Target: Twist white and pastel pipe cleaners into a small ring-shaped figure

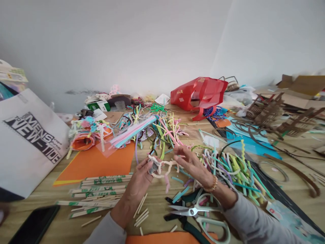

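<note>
My left hand (pixel 142 176) is closed around a small fuzzy white and grey piece (pixel 154 166), pinched between thumb and fingers near the middle of the view. A loop of cream pipe cleaner (pixel 167 164) with a pink end hanging down (pixel 167 183) extends to the right from that piece. My right hand (pixel 191 164) is raised just right of the loop, its fingers bent and apart, with nothing visible held in it. Below the right hand lie white-handled scissors (pixel 194 210) over dark-handled pliers (pixel 189 225).
Wrapped chopsticks (pixel 101 186) and a phone (pixel 35 223) lie at the lower left. Colourful pipe cleaners (pixel 236 169) are heaped at right. Orange sheets (pixel 111 162), a white bag (pixel 33 142), a red bag (pixel 199 93) and brown baskets (pixel 266 110) surround the work area.
</note>
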